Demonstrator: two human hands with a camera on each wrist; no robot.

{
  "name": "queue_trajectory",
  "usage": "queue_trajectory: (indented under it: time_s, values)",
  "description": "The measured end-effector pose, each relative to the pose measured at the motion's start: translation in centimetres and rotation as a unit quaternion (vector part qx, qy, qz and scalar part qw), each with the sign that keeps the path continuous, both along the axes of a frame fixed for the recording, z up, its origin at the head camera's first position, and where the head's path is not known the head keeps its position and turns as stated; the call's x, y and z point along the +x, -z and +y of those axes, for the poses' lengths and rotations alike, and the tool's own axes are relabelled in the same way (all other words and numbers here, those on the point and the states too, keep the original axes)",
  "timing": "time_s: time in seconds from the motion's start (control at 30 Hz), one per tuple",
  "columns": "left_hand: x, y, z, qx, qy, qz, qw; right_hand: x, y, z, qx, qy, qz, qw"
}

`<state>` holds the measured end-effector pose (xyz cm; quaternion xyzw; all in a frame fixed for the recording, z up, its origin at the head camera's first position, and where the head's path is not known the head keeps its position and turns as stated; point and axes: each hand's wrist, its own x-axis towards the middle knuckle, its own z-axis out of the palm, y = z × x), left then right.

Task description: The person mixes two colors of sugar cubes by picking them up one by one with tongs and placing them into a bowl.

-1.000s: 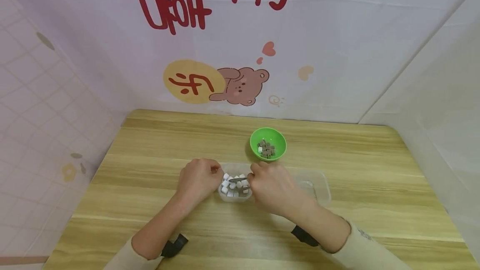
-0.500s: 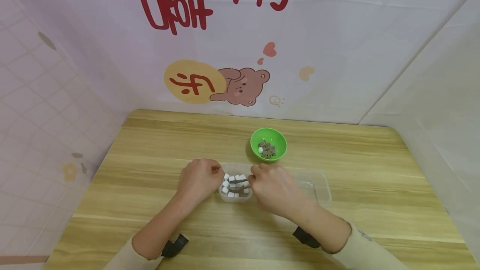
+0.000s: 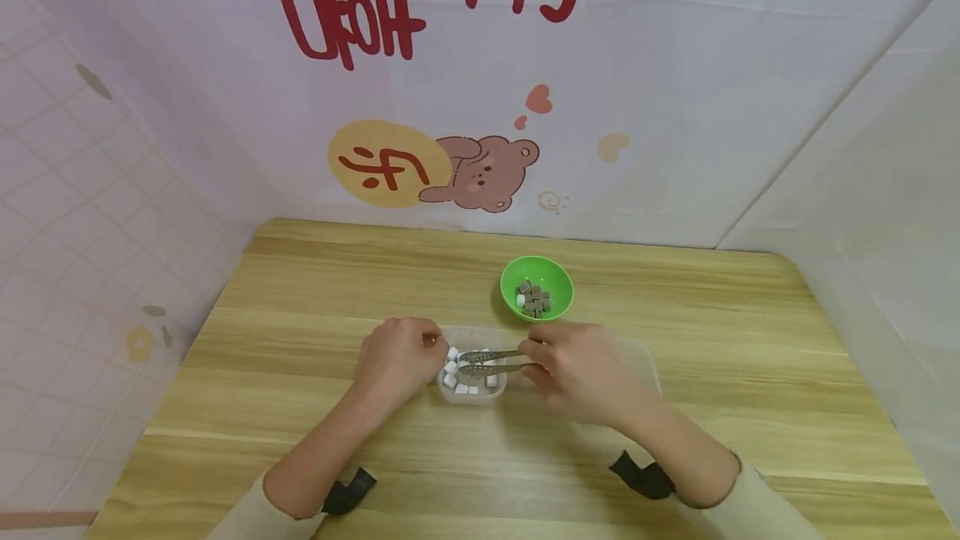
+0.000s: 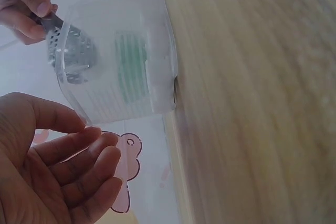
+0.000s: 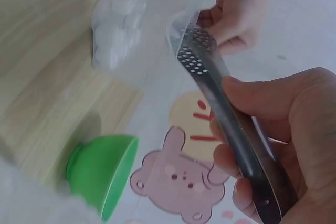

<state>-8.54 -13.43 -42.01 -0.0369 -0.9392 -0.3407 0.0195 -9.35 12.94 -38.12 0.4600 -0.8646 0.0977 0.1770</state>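
My left hand (image 3: 397,361) pinches the rim of a clear plastic container (image 3: 470,398) with its fingertips. Small white cubes (image 3: 450,380) line the container's bottom. My right hand (image 3: 577,369) holds metal tongs (image 5: 226,114) around their arms, the thumb on one side and fingers on the other. Their perforated tips (image 3: 474,357) point left over the container, spread slightly apart. In the left wrist view, the tips show at the container's upper opening. Whether a cube sits between them, I cannot tell.
A green bowl (image 3: 557,277) behind the container holds several brown cubes (image 3: 534,303) and a white one (image 3: 521,300). A clear plastic lid or tray (image 3: 647,361) lies to the right, partly hidden by my right hand. A printed cloth (image 3: 660,90) stands behind the wooden table (image 3: 360,265).
My right hand has drawn back to the right and opened into fuller view; the tongs have risen from among the cubes to above them. My left hand has stayed at the container.
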Motion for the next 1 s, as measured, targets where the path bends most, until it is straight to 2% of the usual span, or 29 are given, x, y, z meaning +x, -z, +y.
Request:
queue_trajectory:
  time_s: [0.2,0.43,0.7,0.87,1.0]
  values:
    - [0.0,0.0,0.0,0.003,-0.001,-0.006,1.0,-0.6,-0.5,1.8,-0.065,0.014,-0.001,0.9978]
    - [-0.1,0.1,-0.1,0.005,-0.002,-0.008,1.0,-2.4,-0.8,4.0,-0.133,0.049,0.013,0.9898]
    - [-0.1,0.1,-0.1,0.012,-0.002,-0.01,0.9999,-4.7,0.1,6.3,-0.132,0.12,0.027,0.9836]
    - [-0.1,0.1,-0.2,0.011,0.0,-0.006,0.9999,-4.8,0.2,6.8,-0.12,0.177,-0.011,0.9768]
    - [-0.1,0.2,-0.2,0.01,-0.001,-0.005,0.9999,-4.6,0.0,6.8,-0.119,0.197,-0.029,0.9727]
